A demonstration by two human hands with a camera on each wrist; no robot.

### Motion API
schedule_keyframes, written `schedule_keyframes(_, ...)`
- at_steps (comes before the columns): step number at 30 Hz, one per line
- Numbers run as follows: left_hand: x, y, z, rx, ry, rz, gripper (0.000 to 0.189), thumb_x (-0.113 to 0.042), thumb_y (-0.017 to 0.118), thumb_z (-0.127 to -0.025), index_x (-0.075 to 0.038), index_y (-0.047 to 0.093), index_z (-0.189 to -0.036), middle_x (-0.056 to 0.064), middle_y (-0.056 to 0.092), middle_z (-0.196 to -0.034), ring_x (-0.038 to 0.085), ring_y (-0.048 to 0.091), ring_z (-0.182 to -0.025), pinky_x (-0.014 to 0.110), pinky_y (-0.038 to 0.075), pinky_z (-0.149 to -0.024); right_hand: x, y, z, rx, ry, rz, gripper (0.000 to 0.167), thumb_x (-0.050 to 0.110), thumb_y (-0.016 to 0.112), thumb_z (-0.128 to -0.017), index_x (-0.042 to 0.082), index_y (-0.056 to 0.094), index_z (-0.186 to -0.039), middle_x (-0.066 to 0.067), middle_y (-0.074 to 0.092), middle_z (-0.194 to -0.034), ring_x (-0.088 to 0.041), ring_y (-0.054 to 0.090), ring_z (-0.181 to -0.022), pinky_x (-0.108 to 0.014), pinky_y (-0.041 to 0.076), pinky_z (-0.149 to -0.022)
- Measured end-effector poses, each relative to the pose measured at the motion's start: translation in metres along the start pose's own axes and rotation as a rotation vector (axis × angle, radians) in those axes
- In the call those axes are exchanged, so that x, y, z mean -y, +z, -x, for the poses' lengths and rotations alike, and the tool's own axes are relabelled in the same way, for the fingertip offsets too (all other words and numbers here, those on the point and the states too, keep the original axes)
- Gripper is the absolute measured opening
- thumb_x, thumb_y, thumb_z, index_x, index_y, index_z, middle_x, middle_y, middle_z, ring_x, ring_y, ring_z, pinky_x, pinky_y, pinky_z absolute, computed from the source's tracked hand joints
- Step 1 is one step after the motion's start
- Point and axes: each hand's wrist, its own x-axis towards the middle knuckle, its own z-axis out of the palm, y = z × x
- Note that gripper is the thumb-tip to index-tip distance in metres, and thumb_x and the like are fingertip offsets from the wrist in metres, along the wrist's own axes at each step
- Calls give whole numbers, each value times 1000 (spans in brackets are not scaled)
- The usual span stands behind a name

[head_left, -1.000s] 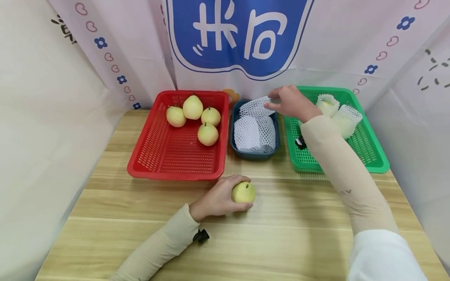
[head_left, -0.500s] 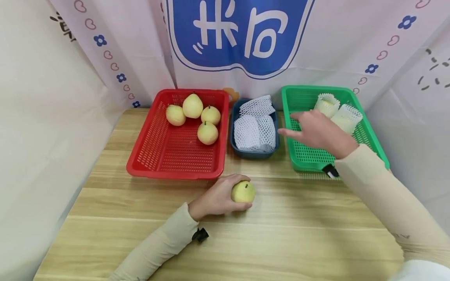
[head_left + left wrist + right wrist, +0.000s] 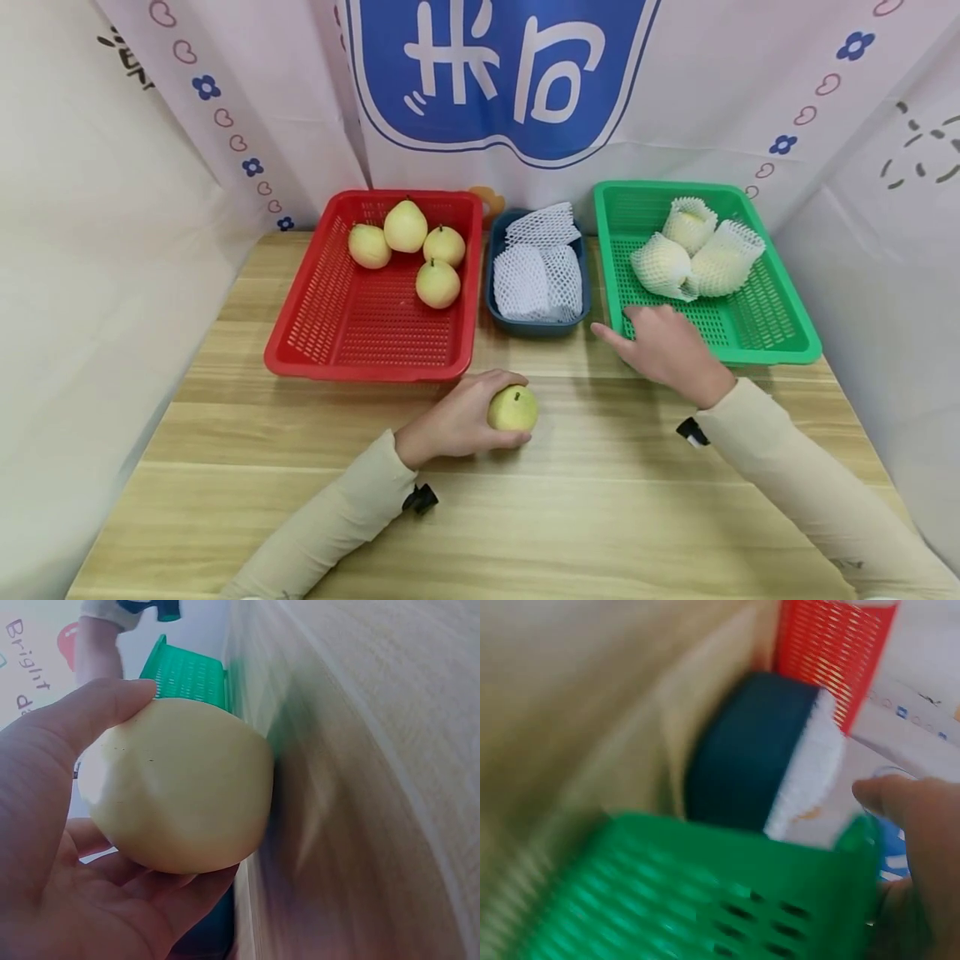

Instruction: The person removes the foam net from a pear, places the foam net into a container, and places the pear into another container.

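Note:
My left hand [image 3: 465, 417] grips a yellow pear [image 3: 513, 408] at the table, in front of the red basket. In the left wrist view the thumb lies on one side of the pear [image 3: 180, 787] and the fingers curl under the other. My right hand [image 3: 671, 350] is over the near left part of the green basket [image 3: 776, 354], thumb stretched out to the left, with no object seen in it. Its fingertips are partly hidden, and the right wrist view is blurred. Three pears in white foam nets [image 3: 723, 262] lie in the green basket.
A red basket [image 3: 367, 371] with several bare pears [image 3: 438, 284] stands at the left. Between the baskets, a dark blue bin [image 3: 536, 327] holds white foam nets [image 3: 521, 279]. A printed cloth [image 3: 675, 108] hangs behind them. All stand on a wooden table [image 3: 555, 533].
My right hand has drawn back from above the blue bin, moving right and nearer, down to the green basket's near edge. The left hand keeps holding the pear in place.

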Motion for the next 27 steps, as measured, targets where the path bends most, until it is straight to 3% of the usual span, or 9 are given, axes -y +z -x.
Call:
schedule_keyframes(2,0,-1,1,5,-2,2,69,-33,89,-83,-1,62,-138,8,70,-132,19,67,-118,38,57,-101,0,11,1,-22,17,1,57,49,57,-107,6,57,-70,-8,51,-59,-24,57,-52,-41,51,-50)
schedule_keyframes(5,-1,-2,4,4,-6,-7,69,-32,89,-83,-1,62,-138,9,70,-132,20,67,-120,39,57,-102,-1,21,3,-58,53,8,59,47,54,-108,13,44,-61,-4,42,-54,-24,51,-47,-37,41,-44)
schedule_keyframes(14,-2,-7,15,0,-53,-61,71,-37,89,-83,-4,62,-140,10,68,-140,25,63,-133,43,53,-111,0,36,2,-222,55,91,60,38,49,-106,16,39,-51,-5,41,-47,-25,45,-41,-36,30,-33)
schedule_keyframes(19,-9,-14,22,-26,-40,-52,71,-37,91,-82,-4,64,-140,10,68,-142,25,63,-136,42,53,-111,0,40,2,-247,57,109,60,39,49,-105,15,40,-51,-7,42,-46,-25,45,-39,-37,29,-33)
schedule_keyframes(23,-24,-32,29,-38,-18,1,69,-35,91,-82,-7,65,-139,6,71,-136,17,68,-123,36,58,-101,0,40,3,-243,63,111,60,39,49,-105,15,40,-50,-8,43,-47,-27,46,-39,-38,30,-33)
schedule_keyframes(27,-41,-63,35,-73,3,39,68,-35,92,-81,-13,65,-140,-1,73,-128,11,68,-108,31,59,-92,-1,39,4,-248,54,122,60,38,49,-105,15,40,-50,-8,43,-47,-28,46,-39,-38,30,-33)
